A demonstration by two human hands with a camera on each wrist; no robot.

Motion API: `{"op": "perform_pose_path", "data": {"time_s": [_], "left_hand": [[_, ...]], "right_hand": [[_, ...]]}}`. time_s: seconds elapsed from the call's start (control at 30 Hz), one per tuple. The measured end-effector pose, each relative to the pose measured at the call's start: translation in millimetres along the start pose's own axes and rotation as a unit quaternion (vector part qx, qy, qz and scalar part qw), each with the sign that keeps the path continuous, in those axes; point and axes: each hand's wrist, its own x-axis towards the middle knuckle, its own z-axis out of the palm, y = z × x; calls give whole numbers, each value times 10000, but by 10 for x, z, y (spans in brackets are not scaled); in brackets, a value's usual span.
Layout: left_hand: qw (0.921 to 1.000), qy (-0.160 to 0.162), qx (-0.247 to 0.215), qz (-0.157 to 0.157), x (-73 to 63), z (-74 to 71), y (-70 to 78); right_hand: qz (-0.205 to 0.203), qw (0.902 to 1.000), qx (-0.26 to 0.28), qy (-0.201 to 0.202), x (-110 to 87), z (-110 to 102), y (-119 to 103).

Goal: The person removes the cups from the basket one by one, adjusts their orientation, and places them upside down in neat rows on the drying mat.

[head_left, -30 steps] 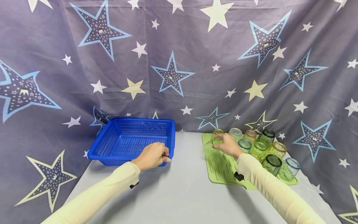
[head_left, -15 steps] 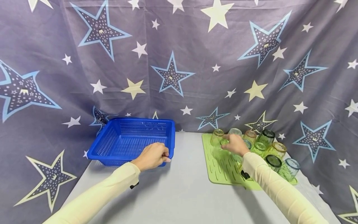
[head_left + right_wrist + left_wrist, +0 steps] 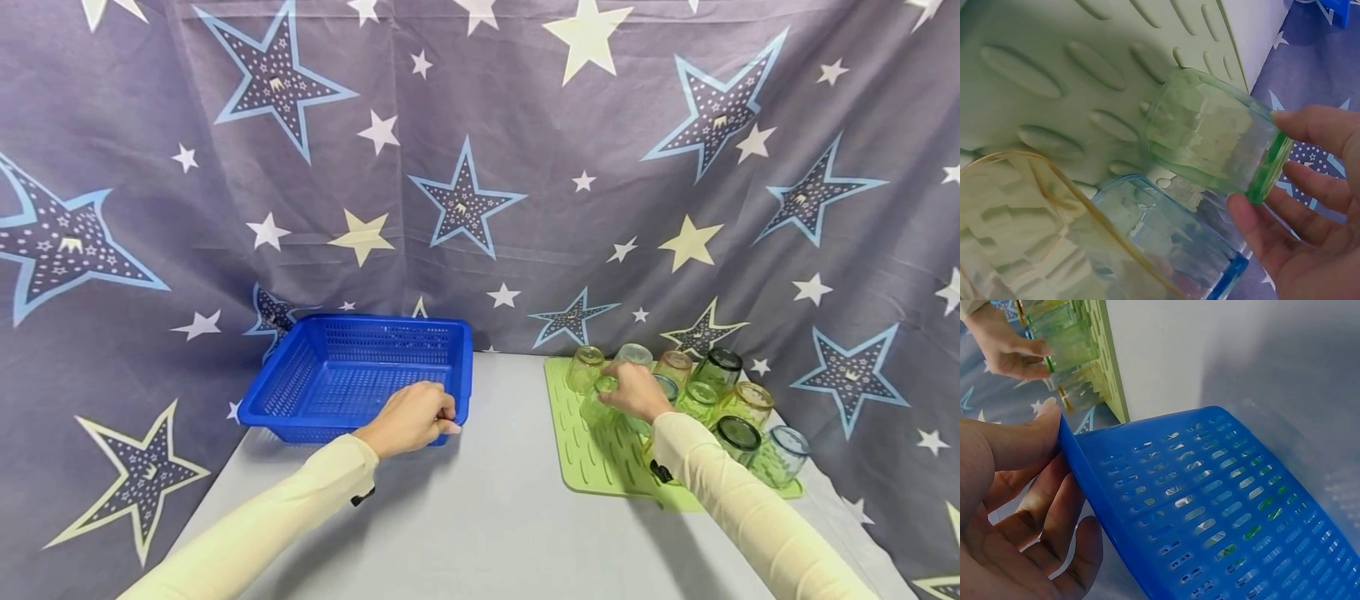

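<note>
My left hand [image 3: 411, 419] pinches the right rim of a blue plastic basket [image 3: 1166, 434], thumb on one side and fingers curled on the other. In the right wrist view, my right hand [image 3: 1310, 187] grips a clear green glass [image 3: 1204, 134] by its base, which has a thicker green band. The glass is upside down, its mouth right at the ribbed light-green drying mat [image 3: 581, 467]. Close beside it stand an upturned blue-tinted glass [image 3: 1154, 219] and a yellow one [image 3: 1016, 231]. Another yellowish glass [image 3: 585, 371] is just behind the held glass in the head view.
Several more upturned glasses crowd the mat's right side, among them a dark green one [image 3: 738, 437] and a pale blue one [image 3: 782, 457]. A white-covered table [image 3: 495, 500] lies between basket and mat. A star-print curtain [image 3: 480, 283] hangs behind.
My right hand has moved a little to the right over the mat with the green glass, then slowed. The left hand has stayed at the basket rim.
</note>
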Motion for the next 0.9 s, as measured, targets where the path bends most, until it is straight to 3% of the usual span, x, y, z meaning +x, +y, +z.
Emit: {"op": "perform_pose_path", "data": {"time_s": [0.6,0.73,0.9], "left_hand": [[10000,3,-10,28,5,14,-15],[10000,42,1,75,11,12,-24],[9999,47,-101,109,14,2,-34]], "right_hand": [[47,9999,-158,-29,8,62,0],[-37,9991,-261,335,3,78,-43],[-309,9928,-225,1134,3,126,-150]]}}
